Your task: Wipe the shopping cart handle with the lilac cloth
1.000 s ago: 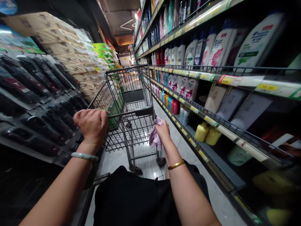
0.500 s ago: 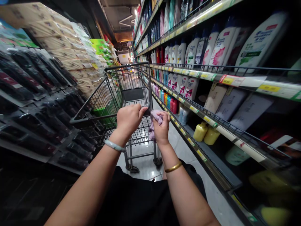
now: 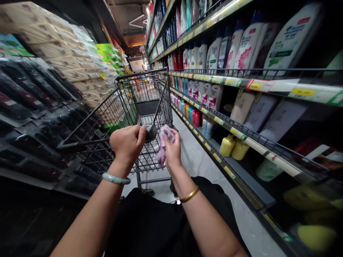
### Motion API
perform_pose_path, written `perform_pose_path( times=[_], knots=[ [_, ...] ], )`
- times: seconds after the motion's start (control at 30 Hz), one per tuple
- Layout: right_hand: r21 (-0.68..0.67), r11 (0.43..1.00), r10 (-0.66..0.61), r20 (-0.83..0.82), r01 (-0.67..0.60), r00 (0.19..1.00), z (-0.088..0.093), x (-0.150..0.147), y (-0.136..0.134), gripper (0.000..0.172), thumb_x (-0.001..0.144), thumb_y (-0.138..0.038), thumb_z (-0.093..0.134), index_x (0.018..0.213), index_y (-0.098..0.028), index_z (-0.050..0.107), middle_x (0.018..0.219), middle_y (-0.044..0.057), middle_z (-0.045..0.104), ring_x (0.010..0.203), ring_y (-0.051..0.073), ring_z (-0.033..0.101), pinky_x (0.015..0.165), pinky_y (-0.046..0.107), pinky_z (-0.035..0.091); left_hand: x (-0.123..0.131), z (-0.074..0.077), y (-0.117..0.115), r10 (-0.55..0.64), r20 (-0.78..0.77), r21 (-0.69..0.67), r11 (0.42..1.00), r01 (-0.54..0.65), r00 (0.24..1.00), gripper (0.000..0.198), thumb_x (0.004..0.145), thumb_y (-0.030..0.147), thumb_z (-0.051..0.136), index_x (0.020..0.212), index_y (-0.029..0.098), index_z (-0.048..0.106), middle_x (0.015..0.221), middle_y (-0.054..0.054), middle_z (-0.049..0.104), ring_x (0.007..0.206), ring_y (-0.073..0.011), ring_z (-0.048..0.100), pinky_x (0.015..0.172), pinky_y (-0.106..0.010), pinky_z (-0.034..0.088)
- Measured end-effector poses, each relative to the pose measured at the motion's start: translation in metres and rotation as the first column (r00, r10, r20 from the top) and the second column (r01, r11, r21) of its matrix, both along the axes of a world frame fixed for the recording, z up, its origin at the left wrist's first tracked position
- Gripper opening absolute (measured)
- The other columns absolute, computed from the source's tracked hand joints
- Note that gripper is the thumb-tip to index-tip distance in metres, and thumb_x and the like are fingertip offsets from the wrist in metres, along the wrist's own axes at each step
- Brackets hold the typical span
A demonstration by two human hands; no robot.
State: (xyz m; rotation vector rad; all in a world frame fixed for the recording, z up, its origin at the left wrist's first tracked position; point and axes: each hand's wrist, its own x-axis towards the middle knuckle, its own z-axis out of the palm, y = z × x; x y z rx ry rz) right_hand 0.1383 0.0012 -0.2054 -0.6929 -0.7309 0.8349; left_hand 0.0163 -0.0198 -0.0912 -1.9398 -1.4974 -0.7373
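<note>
My left hand (image 3: 125,142) is wrapped round the handle of a metal shopping cart (image 3: 146,108), beside the dark corner piece (image 3: 152,132) of its rim. A crumpled light purple cloth (image 3: 162,145) is pinched in my right hand (image 3: 173,148), with part of it hanging below the fingers. That hand is just right of the cart's corner, over the near side of the wire basket. Behind my left fist the handle itself is partly hidden.
Shelves (image 3: 233,82) of shampoo bottles (image 3: 248,44) line the right side. On the left hang dark packaged goods (image 3: 34,107), with stacked tissue packs (image 3: 66,50) behind them. Pale floor tiles (image 3: 199,167) run between the cart and the lower shelf.
Both hands have shifted to the left, and the cart's near end has swung left with my left hand. The purple cloth has moved along in my right hand.
</note>
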Motion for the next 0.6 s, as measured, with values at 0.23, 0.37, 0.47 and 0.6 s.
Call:
perform_pose_path(
  times=[0.23,0.37,0.47,0.6],
  knots=[
    [-0.073,0.972,-0.210,0.147,0.223,0.966,-0.021,-0.014,0.005,0.038,0.086,-0.030,0.065,0.124,-0.023,0.064,0.138,0.011,0.063,0.131,0.021,0.057,0.120,0.043,0.041,-0.006,-0.003,-0.009,-0.050,0.038,0.037,0.998,0.048,0.998,0.053,0.104,0.048,0.035,0.059,0.021,0.040,0.058,-0.004,0.051,0.057,-0.0173,0.040,0.059,-0.035,0.015],
    [-0.410,0.912,-0.057,-0.073,0.022,0.996,-0.054,-0.015,0.024,0.038,0.083,-0.028,0.060,0.120,-0.018,0.064,0.117,0.009,0.072,0.105,0.020,0.067,0.102,0.038,0.054,-0.011,-0.004,-0.012,-0.067,0.043,0.058,0.996,0.064,0.997,0.050,0.103,0.045,0.037,0.059,0.021,0.037,0.057,-0.003,0.047,0.057,-0.0175,0.038,0.060,-0.035,0.015],
    [-0.329,0.944,0.004,-0.112,-0.041,0.994,-0.049,-0.018,0.024,0.044,0.089,-0.038,0.060,0.127,-0.016,0.062,0.126,0.013,0.071,0.112,0.021,0.067,0.104,0.038,0.053,-0.015,-0.004,-0.015,-0.081,0.047,0.076,0.994,0.077,0.996,0.049,0.103,0.043,0.038,0.059,0.022,0.036,0.056,-0.002,0.046,0.057,-0.0175,0.037,0.059,-0.035,0.015],
    [-0.268,0.956,-0.059,0.232,0.122,0.971,-0.047,-0.022,0.021,0.062,0.087,-0.059,0.066,0.137,-0.023,0.063,0.157,0.014,0.050,0.148,0.029,0.044,0.124,0.048,0.034,-0.019,-0.004,-0.019,-0.095,0.062,0.099,0.991,0.089,0.994,0.047,0.102,0.039,0.039,0.059,0.022,0.033,0.055,-0.002,0.043,0.056,-0.0174,0.037,0.060,-0.035,0.016]
  ],
)
